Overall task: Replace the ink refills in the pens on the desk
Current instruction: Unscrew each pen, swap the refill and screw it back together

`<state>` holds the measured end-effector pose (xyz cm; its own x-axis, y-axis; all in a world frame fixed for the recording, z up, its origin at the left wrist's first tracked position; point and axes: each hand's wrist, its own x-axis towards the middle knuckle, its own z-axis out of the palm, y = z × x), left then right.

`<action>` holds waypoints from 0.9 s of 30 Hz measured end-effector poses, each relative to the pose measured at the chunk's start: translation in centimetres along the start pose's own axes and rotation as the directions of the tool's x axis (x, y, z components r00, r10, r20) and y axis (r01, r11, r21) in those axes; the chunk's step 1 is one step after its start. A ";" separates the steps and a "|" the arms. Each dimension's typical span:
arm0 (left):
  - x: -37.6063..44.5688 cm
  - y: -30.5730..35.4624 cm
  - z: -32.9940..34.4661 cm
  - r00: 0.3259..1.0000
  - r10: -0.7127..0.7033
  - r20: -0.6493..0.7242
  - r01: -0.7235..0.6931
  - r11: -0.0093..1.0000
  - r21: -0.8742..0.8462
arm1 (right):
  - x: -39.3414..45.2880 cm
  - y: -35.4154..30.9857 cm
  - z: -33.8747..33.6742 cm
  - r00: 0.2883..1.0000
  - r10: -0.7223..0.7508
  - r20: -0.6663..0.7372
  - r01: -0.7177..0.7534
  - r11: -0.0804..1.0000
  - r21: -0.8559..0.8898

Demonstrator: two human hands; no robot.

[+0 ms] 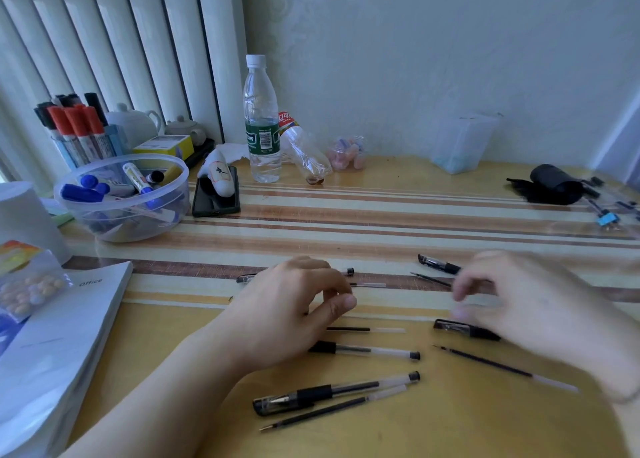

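While our hands hover, clear black-gripped pens (334, 390) and thin dark refills (505, 368) lie scattered on the desk (450, 430).
Our left hand (287, 310) curls, thumb near fingertips, perhaps pinching nothing; our blurred right hand (540, 308) hangs loosely open.

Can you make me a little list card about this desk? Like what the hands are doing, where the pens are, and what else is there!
left hand: hovering low over the pens, fingers curled, nothing clearly held
right hand: blurred, over the pens on the right; whether it holds anything is unclear
capped pen: near edge of desk, with a loose refill right beside it
long refill: lying alone under the right hand
water bottle: upright by the wall
plastic bowl: back left, holding markers
desk: yellow, striped mat across the middle
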<state>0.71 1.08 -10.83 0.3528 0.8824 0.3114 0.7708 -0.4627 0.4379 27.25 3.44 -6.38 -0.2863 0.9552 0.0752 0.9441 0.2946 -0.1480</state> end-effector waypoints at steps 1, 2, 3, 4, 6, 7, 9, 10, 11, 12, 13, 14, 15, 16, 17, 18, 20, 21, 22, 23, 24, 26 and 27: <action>0.0 0.0 0.0 1.000 0.002 0.026 -0.002 1.000 0.010 | 0.0 1.1 -0.5 0.995 0.068 0.071 -0.065 0.997 -0.046; 0.0 0.1 0.1 0.999 0.007 0.052 -0.009 1.000 0.026 | 0.1 1.9 -0.6 0.985 0.112 0.133 -0.107 0.993 -0.048; -0.1 0.1 0.1 0.997 0.015 0.075 -0.018 0.999 0.043 | 0.2 2.2 -0.6 0.972 0.131 0.193 -0.128 0.991 -0.027; -0.1 0.1 0.1 0.996 0.023 0.091 -0.028 0.998 0.056 | 0.3 2.2 -0.4 0.959 0.133 0.249 -0.134 0.991 -0.014; -0.2 0.3 0.1 0.993 0.044 0.113 -0.053 0.996 0.077 | 0.5 2.2 0.1 0.946 0.124 0.298 -0.123 0.992 -0.023; -0.2 0.3 0.1 0.991 0.055 0.121 -0.066 0.994 0.087 | 0.5 2.2 0.1 0.946 0.125 0.299 -0.121 0.992 -0.032; -0.2 0.3 0.1 0.990 0.068 0.122 -0.080 0.992 0.095 | 0.4 2.1 0.0 0.946 0.124 0.299 -0.116 0.992 -0.044; -0.2 0.3 0.1 0.991 0.069 0.112 -0.079 0.993 0.090 | 0.3 2.0 -0.1 0.948 0.125 0.293 -0.114 0.992 -0.054; -0.2 0.3 0.1 0.993 0.069 0.092 -0.076 0.994 0.079 | 0.2 1.9 -0.2 0.953 0.123 0.276 -0.108 0.992 -0.067; -0.1 0.4 0.2 0.996 0.071 0.060 -0.075 0.995 0.065 | 0.1 1.6 -0.2 0.964 0.111 0.243 -0.094 0.993 -0.077; 0.0 0.6 0.2 0.997 0.076 0.024 -0.077 0.996 0.053 | 0.0 1.1 -0.1 0.979 0.081 0.189 -0.070 0.995 -0.067; 0.0 0.8 0.2 0.996 0.088 -0.007 -0.088 0.995 0.056 | -0.1 0.4 0.1 0.992 0.034 0.123 -0.029 0.999 -0.041; 0.0 1.2 0.2 0.993 0.117 -0.030 -0.114 0.990 0.089 | -0.3 -0.4 0.4 0.998 -0.027 0.060 0.027 1.000 -0.008; 0.0 1.7 0.2 0.986 0.158 -0.043 -0.150 0.977 0.148 | -0.4 -1.5 0.7 0.996 -0.091 0.006 0.090 0.996 0.026; 0.1 2.2 0.3 0.978 0.202 -0.046 -0.188 0.959 0.210 | -0.6 -2.6 1.2 0.988 -0.146 -0.044 0.148 0.987 0.058; 0.2 2.7 0.5 0.971 0.233 -0.050 -0.213 0.943 0.254 | -0.7 -3.7 1.7 0.977 -0.189 -0.099 0.199 0.976 0.094; 0.4 3.3 0.7 0.965 0.242 -0.099 -0.209 0.942 0.264 | -0.7 -5.2 2.5 0.953 -0.237 -0.190 0.269 0.949 0.166; 0.5 3.5 0.7 0.963 0.235 -0.128 -0.198 0.947 0.252 | -0.6 -5.4 2.7 0.945 -0.238 -0.224 0.286 0.934 0.212; 0.6 3.6 0.8 0.963 0.230 -0.142 -0.191 0.950 0.247 | -0.6 -5.4 2.9 0.940 -0.237 -0.246 0.299 0.919 0.258; 0.6 3.6 0.8 0.963 0.229 -0.142 -0.189 0.950 0.246 | -0.5 -5.3 2.9 0.937 -0.246 -0.248 0.314 0.905 0.289; 0.6 3.5 0.9 0.965 0.229 -0.132 -0.192 0.950 0.246 | -0.5 -5.1 3.0 0.935 -0.267 -0.234 0.331 0.894 0.303; 0.5 3.2 1.0 0.971 0.220 -0.099 -0.190 0.951 0.244 | -0.5 -4.8 3.0 0.926 -0.325 -0.191 0.370 0.881 0.295; 0.4 3.0 1.0 0.973 0.215 -0.087 -0.189 0.952 0.242 | -0.5 -4.7 3.0 0.922 -0.348 -0.170 0.384 0.882 0.275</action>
<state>3.72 0.15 -10.21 0.4626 0.7511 0.4710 0.7954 -0.5863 0.1538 22.47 1.68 -8.70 -0.5651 0.7731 0.2881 0.6775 0.6341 -0.3727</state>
